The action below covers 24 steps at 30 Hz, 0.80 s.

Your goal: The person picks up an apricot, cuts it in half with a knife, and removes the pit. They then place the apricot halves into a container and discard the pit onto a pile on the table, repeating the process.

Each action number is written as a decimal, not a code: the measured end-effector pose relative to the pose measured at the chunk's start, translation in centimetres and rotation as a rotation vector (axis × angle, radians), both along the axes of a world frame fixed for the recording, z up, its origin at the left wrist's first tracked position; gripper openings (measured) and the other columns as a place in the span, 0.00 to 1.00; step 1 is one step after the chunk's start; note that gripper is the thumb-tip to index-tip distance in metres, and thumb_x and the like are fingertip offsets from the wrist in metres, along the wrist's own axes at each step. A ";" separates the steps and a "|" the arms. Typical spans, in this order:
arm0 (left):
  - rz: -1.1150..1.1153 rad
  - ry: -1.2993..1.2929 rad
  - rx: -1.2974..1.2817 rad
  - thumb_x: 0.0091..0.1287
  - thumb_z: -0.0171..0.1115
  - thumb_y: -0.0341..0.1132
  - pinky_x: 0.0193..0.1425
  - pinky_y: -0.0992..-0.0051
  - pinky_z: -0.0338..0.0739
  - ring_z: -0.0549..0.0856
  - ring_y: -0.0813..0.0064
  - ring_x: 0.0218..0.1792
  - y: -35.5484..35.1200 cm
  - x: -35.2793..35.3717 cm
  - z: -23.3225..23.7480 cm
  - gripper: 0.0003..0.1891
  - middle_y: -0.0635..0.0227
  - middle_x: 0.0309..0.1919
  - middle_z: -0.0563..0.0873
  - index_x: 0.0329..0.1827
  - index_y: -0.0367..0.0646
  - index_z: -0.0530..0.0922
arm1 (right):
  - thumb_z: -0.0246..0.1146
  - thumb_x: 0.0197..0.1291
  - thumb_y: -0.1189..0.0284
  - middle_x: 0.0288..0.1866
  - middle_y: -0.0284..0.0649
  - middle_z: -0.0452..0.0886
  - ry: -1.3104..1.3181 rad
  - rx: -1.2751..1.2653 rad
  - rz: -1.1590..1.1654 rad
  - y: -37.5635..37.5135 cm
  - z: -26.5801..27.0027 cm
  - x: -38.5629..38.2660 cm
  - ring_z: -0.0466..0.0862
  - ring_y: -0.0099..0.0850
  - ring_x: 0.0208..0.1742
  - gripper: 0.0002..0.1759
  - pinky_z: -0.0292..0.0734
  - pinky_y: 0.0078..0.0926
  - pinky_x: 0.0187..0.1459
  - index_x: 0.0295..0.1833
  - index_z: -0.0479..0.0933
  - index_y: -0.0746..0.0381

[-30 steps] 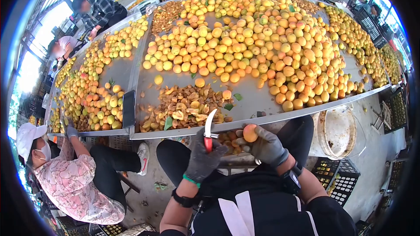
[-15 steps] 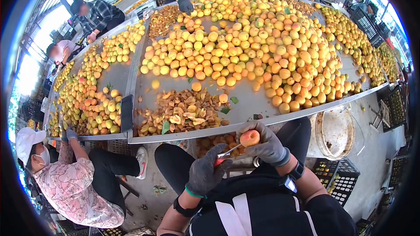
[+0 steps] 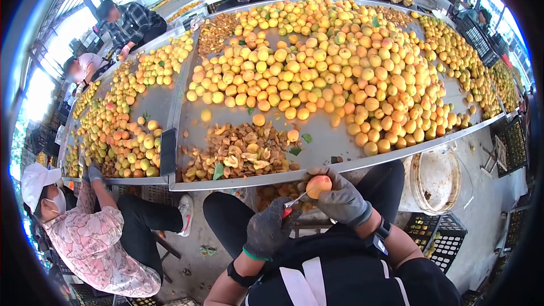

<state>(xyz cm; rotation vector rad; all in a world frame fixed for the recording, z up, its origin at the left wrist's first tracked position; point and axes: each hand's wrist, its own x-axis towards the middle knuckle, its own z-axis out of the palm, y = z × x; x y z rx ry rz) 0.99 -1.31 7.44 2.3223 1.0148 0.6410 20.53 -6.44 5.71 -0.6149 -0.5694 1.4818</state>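
My right hand (image 3: pixel 344 199), in a dark grey work glove, is closed around an apricot (image 3: pixel 319 187) just below the table's front edge. In my left hand (image 3: pixel 267 228), also gloved, is a small red-handled knife (image 3: pixel 287 212). Its thin metal blade points up and right, with the tip right at the apricot's lower left side. Directly beyond my hands, a heap of cut apricot pieces (image 3: pixel 238 150) lies on the metal table (image 3: pixel 334 140). Whole apricots (image 3: pixel 391 90) are piled behind it.
A seated person in a white cap (image 3: pixel 85 232) works at the table to my left. Others sit along its far and left sides. A white bucket (image 3: pixel 436 181) stands at my right, beside a black crate (image 3: pixel 436 238). More apricots sit beneath the table edge, behind my hands.
The apricot has turned in my right hand and shifted slightly left and down; the knife has tilted steeper. Across the table, a person's gloved hand has drawn back from the pile.
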 end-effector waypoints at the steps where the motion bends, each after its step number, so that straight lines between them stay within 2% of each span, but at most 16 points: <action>1: 0.012 0.009 0.008 0.60 0.69 0.41 0.29 0.60 0.78 0.85 0.52 0.27 -0.1 0.0 0.1 0.16 0.56 0.25 0.84 0.46 0.44 0.77 | 0.68 0.58 0.73 0.59 0.40 0.76 -0.049 0.010 0.000 0.0 -0.5 0.1 0.77 0.34 0.59 0.27 0.71 0.36 0.63 0.63 0.69 0.59; 4: 0.022 0.040 0.034 0.60 0.69 0.42 0.29 0.61 0.78 0.85 0.53 0.27 0.0 0.2 0.5 0.17 0.57 0.25 0.83 0.47 0.44 0.78 | 0.70 0.55 0.77 0.56 0.36 0.77 -0.140 -0.020 0.023 0.1 0.0 0.6 0.77 0.29 0.58 0.29 0.72 0.30 0.61 0.63 0.70 0.60; 6: 0.024 0.057 0.054 0.60 0.70 0.42 0.28 0.61 0.77 0.85 0.54 0.27 0.1 0.2 0.2 0.17 0.57 0.24 0.83 0.46 0.43 0.78 | 0.67 0.57 0.82 0.53 0.32 0.76 -0.436 -0.023 0.040 0.2 0.9 0.7 0.76 0.22 0.55 0.27 0.72 0.24 0.60 0.63 0.69 0.62; 7: 0.029 0.077 0.065 0.60 0.70 0.42 0.28 0.62 0.77 0.85 0.55 0.26 0.1 0.3 0.0 0.17 0.58 0.24 0.83 0.46 0.43 0.78 | 0.67 0.56 0.83 0.52 0.31 0.75 -0.447 -0.019 0.037 0.2 1.6 0.7 0.75 0.21 0.54 0.27 0.73 0.21 0.58 0.63 0.70 0.62; 16: 0.018 0.089 0.124 0.59 0.70 0.41 0.26 0.63 0.77 0.84 0.56 0.25 -0.2 0.1 -0.3 0.15 0.59 0.23 0.83 0.44 0.44 0.80 | 0.69 0.55 0.80 0.56 0.34 0.74 -0.372 0.083 0.066 0.2 0.6 0.6 0.73 0.23 0.57 0.28 0.70 0.24 0.61 0.62 0.70 0.61; 20: 0.017 0.054 0.152 0.59 0.70 0.40 0.27 0.62 0.77 0.84 0.56 0.25 -0.1 -0.2 -1.4 0.14 0.59 0.23 0.83 0.44 0.45 0.80 | 0.69 0.55 0.80 0.54 0.34 0.74 -0.383 0.086 0.059 0.1 1.4 0.4 0.73 0.24 0.57 0.27 0.69 0.23 0.61 0.61 0.70 0.61; 22: 0.003 0.087 0.095 0.58 0.69 0.38 0.27 0.61 0.77 0.84 0.55 0.25 -0.2 -0.4 -1.5 0.12 0.59 0.24 0.83 0.43 0.46 0.80 | 0.69 0.55 0.80 0.52 0.33 0.74 -0.516 0.103 0.050 -0.1 1.5 0.4 0.73 0.23 0.54 0.26 0.68 0.23 0.60 0.59 0.70 0.60; 24: 0.001 0.066 0.140 0.58 0.68 0.36 0.27 0.60 0.77 0.84 0.55 0.25 -0.1 -0.5 -2.1 0.11 0.59 0.24 0.83 0.43 0.46 0.80 | 0.69 0.54 0.81 0.52 0.34 0.75 -0.572 0.114 0.025 -0.2 1.8 0.1 0.74 0.24 0.54 0.25 0.70 0.24 0.60 0.57 0.70 0.60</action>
